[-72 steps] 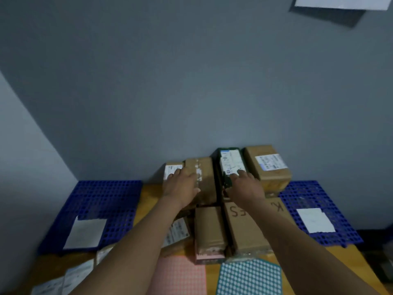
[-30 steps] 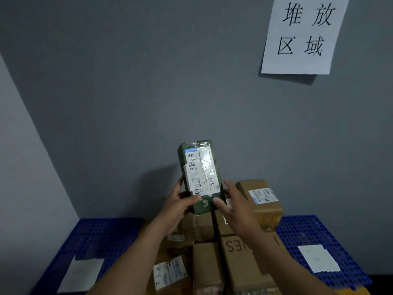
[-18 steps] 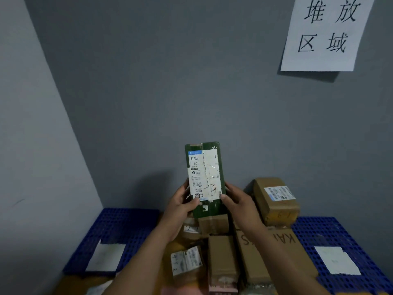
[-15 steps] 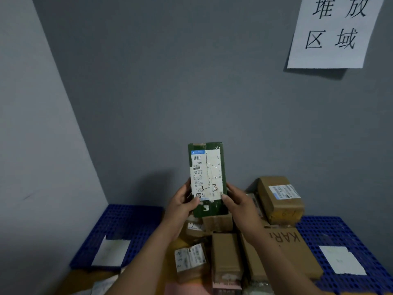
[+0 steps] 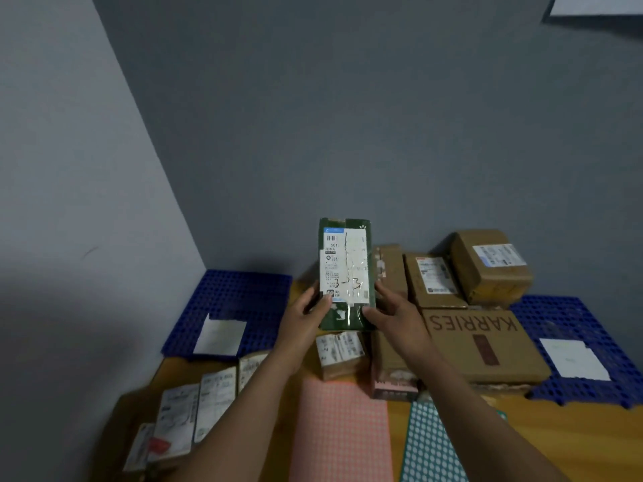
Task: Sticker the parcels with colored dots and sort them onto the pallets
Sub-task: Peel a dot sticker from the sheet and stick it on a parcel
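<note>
The left hand [image 5: 306,316] and right hand [image 5: 395,316] grip the lower edges of a tall dark-green parcel with a white shipping label [image 5: 346,269], holding it upright above the pile. No dot shows on it. The left blue plastic grid pallet [image 5: 240,290] and right blue plastic grid pallet [image 5: 574,314] each carry only 1 white paper sheet [image 5: 220,335], so sorting looks barely begun. A pink dot-sticker sheet [image 5: 341,429] and a teal dot-sticker sheet [image 5: 431,443] lie on the wooden counter [image 5: 574,443]. Brown cardboard boxes [image 5: 480,346] crowd between the pallets.

A parcel-sorting corner of a small warehouse or mailroom. Taped cardboard parcels [image 5: 487,269] with shipping labels crowd the far side of a wooden tabletop [image 5: 563,443]. A blue left pallet [image 5: 243,290] and right pallet [image 5: 574,314] flank them. A pink sticker sheet [image 5: 341,433] and green sticker sheet [image 5: 431,450] lie near, between bare grey walls [image 5: 348,116].
</note>
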